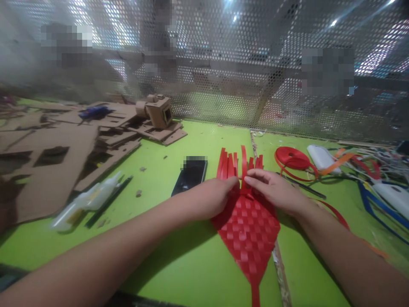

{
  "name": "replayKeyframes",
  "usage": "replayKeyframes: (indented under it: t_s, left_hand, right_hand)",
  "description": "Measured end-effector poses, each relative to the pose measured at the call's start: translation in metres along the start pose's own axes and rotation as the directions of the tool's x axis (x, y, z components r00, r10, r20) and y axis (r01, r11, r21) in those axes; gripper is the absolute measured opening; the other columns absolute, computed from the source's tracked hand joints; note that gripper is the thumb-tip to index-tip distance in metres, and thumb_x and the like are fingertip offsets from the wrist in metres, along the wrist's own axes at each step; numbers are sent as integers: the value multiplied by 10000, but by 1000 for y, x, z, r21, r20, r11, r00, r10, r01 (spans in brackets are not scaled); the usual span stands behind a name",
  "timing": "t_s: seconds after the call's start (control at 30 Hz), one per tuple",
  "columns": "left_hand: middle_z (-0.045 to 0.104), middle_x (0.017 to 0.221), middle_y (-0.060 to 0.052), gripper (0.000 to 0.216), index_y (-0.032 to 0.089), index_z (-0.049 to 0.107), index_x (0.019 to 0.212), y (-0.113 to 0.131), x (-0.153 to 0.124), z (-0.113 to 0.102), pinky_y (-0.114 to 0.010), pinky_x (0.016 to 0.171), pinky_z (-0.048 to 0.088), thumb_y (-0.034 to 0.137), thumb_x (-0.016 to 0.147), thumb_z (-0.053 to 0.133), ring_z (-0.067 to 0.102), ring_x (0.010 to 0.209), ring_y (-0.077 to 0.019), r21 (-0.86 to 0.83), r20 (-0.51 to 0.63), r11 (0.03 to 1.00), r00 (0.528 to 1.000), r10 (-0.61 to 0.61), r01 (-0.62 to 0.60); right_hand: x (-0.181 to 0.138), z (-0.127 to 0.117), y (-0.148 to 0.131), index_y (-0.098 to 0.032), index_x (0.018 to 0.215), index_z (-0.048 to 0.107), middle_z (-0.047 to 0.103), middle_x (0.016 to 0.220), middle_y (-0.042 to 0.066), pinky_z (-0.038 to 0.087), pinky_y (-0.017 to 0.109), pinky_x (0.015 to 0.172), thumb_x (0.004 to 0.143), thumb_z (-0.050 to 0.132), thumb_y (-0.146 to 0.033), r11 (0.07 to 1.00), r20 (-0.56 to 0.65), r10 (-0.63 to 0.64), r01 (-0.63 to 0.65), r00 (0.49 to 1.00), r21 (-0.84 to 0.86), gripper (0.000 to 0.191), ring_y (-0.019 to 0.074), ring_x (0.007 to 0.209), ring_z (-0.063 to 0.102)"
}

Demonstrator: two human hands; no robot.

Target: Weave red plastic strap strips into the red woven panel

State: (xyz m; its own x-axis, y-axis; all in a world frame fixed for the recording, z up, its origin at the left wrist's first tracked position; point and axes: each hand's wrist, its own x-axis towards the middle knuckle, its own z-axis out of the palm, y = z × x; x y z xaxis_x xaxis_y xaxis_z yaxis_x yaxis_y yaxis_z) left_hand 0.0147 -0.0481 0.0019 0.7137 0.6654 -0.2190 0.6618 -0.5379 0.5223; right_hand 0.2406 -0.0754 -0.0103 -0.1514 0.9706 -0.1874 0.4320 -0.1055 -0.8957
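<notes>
- Head view, the middle: the red woven piece lies on the green worktop across its seam, the pointed end towards the near edge and the loose strip ends fanned towards the far edge. That way round, the strips seem within easy reach of both hands.
- The left hand is curled closed at the upper left of the weave, thumb and finger pinching at the strips; the exact grip is partly hidden. The wrist rests low, probably so that the hand also steadies the piece.
- The right hand is half closed, thumb and fingertips pinching the tall red strip beside the left thumb — most likely a fine grip because the strip is narrow.
- Towards the left edge, cardboard pieces are piled, with a small cardboard box upright at the far end of the pile. Translucent bottles and a dark stick lie just beside the pile, seemingly set aside from the hands.
- A phone lies between bottles and weave, just beyond the left forearm.
- Towards the right edge, a roll of red ribbon lies flat near the right hand, perhaps for handy reach. Beyond it are a white device and an orange strip; a blue band lies nearer the right edge.
- A perforated metal screen stands along the far edge — apparently a divider.
</notes>
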Motion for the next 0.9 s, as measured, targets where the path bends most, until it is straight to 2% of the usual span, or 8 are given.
replayKeyframes:
  t_s: [0.07, 0.2, 0.4, 0.5, 0.57, 0.7, 0.83, 0.9]
  left_hand:
    - [710, 902, -100, 378, 235, 498, 1326, -1, 1, 2, -290, 546, 405, 274, 979, 352, 615, 652, -213, 2, -11, 1000, 1000, 0, 0]
    - [710, 948, -115, 300, 218, 519, 1216, -1, 1, 1, -296, 548, 412, 310, 987, 347, 623, 684, -223, -48, 7, 999, 1000, 5, -4]
    - [710, 957, -140, 325, 177, 519, 1226, -2, 3, 3, -309, 566, 419, 325, 976, 375, 614, 701, -239, -25, 3, 999, 999, -35, 35]
    - [713, 966, -140, 342, 163, 539, 1240, -6, 6, 8, -303, 573, 428, 265, 953, 384, 613, 693, -229, -22, -13, 1000, 1000, -2, 2]
    - [717, 987, -139, 345, 169, 562, 1236, -6, 7, 9, -300, 594, 439, 245, 948, 388, 619, 691, -218, -1, -29, 1000, 1000, 9, -9]
    - [734, 1039, -126, 387, 216, 565, 1309, -3, 2, 3, -293, 613, 454, 251, 965, 391, 656, 742, -222, -22, 15, 1000, 1000, -10, 10]
    - [684, 1321, -104, 485, 270, 556, 1419, -1, -3, -6, -292, 763, 501, 219, 964, 395, 683, 1021, -243, -101, 62, 995, 998, 20, -14]
    - [648, 1394, -93, 515, 276, 553, 1444, -2, -3, -9, -293, 809, 502, 210, 959, 394, 670, 1085, -243, -117, 74, 993, 997, 28, -19]
  right_hand:
    - [-1, 0, -2, -224, 995, 686, 732, 963, 47, 541, 361, 786, 904, 687, -496, 999, 55, -20, 18, 998, 27, 287, 233, 881, 678]
    - [-4, -9, -3, -213, 989, 696, 731, 1013, 57, 537, 389, 880, 881, 737, -434, 990, 160, -62, 40, 985, 138, 250, 232, 945, 673]
    - [-9, -24, -8, -190, 846, 733, 705, 886, 43, 537, 358, 797, 799, 823, -420, 997, 381, -71, 52, 922, 60, 251, 206, 849, 657]
    - [-11, -22, -12, -187, 872, 774, 705, 904, 51, 526, 350, 783, 828, 789, -429, 996, 403, -90, 93, 911, 13, 246, 202, 848, 648]
    - [-11, -19, -12, -192, 964, 779, 709, 960, 63, 519, 358, 789, 863, 751, -419, 996, 364, -84, 94, 928, -10, 250, 207, 869, 644]
    - [-7, -17, -7, -215, 1126, 696, 679, 925, 50, 500, 358, 748, 901, 697, -425, 993, 139, -67, 79, 988, -86, 309, 209, 841, 629]
    - [-3, -21, 1, -257, 1100, 624, 651, 864, 17, 467, 326, 657, 900, 668, -408, 945, -55, -141, 118, 988, -304, 254, 193, 747, 596]
    - [-1, -22, 5, -262, 1056, 617, 680, 908, 32, 475, 333, 666, 888, 673, -395, 910, -99, -156, 104, 983, -401, 221, 207, 761, 614]
